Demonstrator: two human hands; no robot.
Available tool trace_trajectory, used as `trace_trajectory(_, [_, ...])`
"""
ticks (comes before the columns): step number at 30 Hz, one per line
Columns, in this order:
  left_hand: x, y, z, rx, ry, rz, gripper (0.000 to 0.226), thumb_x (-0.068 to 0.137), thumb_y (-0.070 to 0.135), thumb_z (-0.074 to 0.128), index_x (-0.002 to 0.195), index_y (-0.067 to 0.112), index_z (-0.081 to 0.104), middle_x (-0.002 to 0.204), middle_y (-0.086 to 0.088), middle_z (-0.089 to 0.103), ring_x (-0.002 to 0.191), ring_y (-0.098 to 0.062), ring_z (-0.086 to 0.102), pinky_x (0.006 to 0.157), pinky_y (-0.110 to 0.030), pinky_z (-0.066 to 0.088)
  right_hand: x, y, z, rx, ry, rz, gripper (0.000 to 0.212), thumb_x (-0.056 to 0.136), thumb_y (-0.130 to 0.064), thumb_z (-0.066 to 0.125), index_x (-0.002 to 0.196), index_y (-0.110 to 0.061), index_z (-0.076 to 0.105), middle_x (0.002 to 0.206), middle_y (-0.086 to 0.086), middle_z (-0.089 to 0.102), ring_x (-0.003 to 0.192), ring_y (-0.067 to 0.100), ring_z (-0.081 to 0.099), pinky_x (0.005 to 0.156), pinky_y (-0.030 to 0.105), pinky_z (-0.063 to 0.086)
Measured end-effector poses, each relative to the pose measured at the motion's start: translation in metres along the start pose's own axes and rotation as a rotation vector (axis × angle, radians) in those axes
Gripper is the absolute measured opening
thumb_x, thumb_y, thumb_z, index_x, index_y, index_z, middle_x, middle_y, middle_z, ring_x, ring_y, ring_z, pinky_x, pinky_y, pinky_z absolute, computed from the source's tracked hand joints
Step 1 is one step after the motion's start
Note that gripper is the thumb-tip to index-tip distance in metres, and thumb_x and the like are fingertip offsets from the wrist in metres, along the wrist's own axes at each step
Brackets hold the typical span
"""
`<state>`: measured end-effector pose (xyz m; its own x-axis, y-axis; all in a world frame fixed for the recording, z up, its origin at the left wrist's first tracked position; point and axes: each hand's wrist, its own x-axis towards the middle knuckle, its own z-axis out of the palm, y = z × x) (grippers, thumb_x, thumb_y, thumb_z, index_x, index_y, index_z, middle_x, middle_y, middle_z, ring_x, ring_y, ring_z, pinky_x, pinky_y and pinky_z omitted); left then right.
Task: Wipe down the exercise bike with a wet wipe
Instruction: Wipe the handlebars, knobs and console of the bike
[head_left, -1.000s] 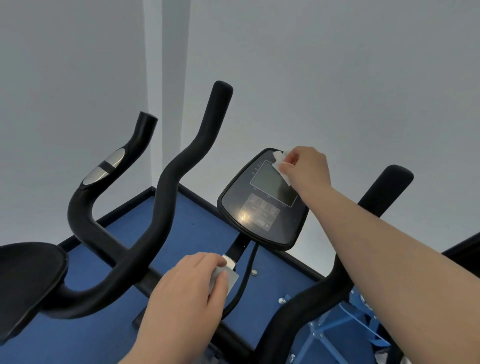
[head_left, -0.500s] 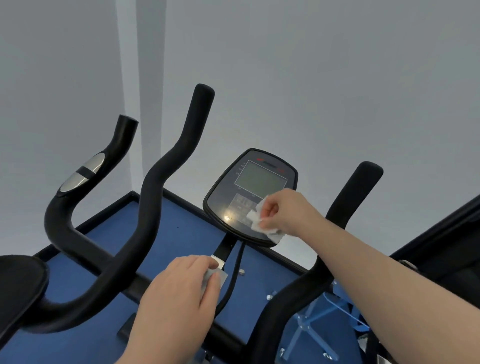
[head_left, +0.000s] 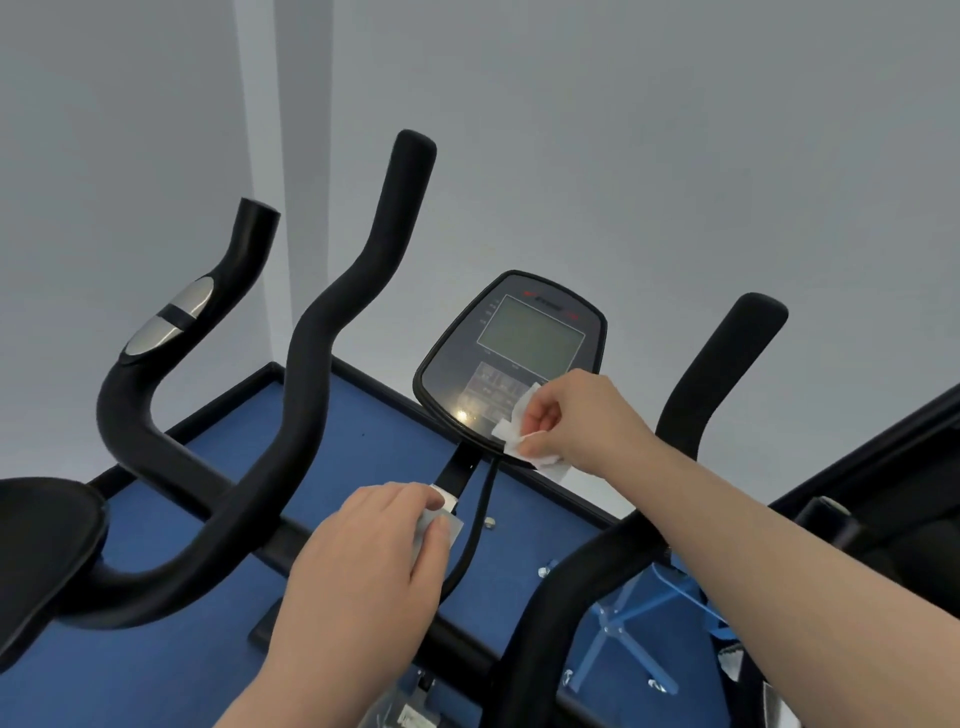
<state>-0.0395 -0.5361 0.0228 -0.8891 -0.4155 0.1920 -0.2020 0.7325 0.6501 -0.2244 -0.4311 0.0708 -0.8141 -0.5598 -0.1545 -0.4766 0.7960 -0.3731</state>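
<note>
The exercise bike's black console (head_left: 498, 338) with a grey screen stands at the middle, between black foam handlebars (head_left: 332, 332). My right hand (head_left: 576, 421) pinches a crumpled white wet wipe (head_left: 514, 431) against the console's lower right edge. My left hand (head_left: 374, 561) rests on the crossbar below the console, closed on a small pale packet (head_left: 444, 522) by the console stem (head_left: 457, 470). A black cable (head_left: 475, 525) hangs from the console.
A right handlebar (head_left: 717, 369) rises beside my right forearm. A handle with silver pulse sensors (head_left: 171, 322) curves up at the left, and a black pad (head_left: 41, 551) sits at the far left. Blue matting (head_left: 218, 457) with a dark border lies below. A blue frame (head_left: 628, 629) shows lower right.
My right hand moved the wipe from the console's top right corner down across the screen to its lower right edge. My left hand has stayed on the crossbar.
</note>
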Motion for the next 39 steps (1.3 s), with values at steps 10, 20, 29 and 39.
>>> trace_trajectory(10, [-0.002, -0.001, 0.002, 0.030, 0.029, -0.039, 0.025, 0.094, 0.042, 0.033, 0.113, 0.040, 0.050, 0.105, 0.030, 0.049, 0.098, 0.009, 0.039, 0.077, -0.013, 0.032, 0.036, -0.054, 0.029, 0.103, 0.099, -0.135, 0.009, 0.072, -0.013, 0.074, 0.069, -0.019, 0.069, 0.058, -0.013, 0.054, 0.064, 0.010, 0.058, 0.059, 0.021, 0.046])
trace_trajectory(20, [-0.002, -0.001, 0.001, 0.022, 0.032, -0.047, 0.026, 0.095, 0.040, 0.034, 0.113, 0.036, 0.051, 0.105, 0.027, 0.052, 0.097, 0.005, 0.044, 0.077, -0.013, 0.034, 0.020, 0.002, -0.015, -0.114, 0.078, 0.182, 0.018, 0.069, -0.020, 0.080, 0.062, -0.025, 0.064, 0.078, -0.003, 0.066, 0.075, 0.015, 0.064, 0.049, 0.019, 0.038])
trace_trajectory(29, [-0.002, -0.001, 0.004, 0.025, 0.050, -0.059, 0.027, 0.094, 0.040, 0.034, 0.112, 0.035, 0.052, 0.105, 0.025, 0.054, 0.098, 0.001, 0.047, 0.081, -0.016, 0.039, 0.020, -0.021, 0.000, 0.051, 0.141, -0.017, 0.010, 0.071, -0.016, 0.075, 0.069, -0.023, 0.069, 0.078, -0.005, 0.069, 0.074, 0.012, 0.064, 0.064, 0.020, 0.045])
trace_trajectory(39, [-0.001, -0.002, 0.002, 0.032, 0.018, -0.045, 0.028, 0.093, 0.040, 0.033, 0.113, 0.037, 0.051, 0.102, 0.027, 0.051, 0.094, 0.003, 0.044, 0.071, -0.011, 0.035, 0.048, 0.000, -0.025, 0.114, 0.320, 0.138, 0.016, 0.073, -0.017, 0.075, 0.067, -0.024, 0.061, 0.087, -0.003, 0.065, 0.079, 0.015, 0.061, 0.057, 0.019, 0.038])
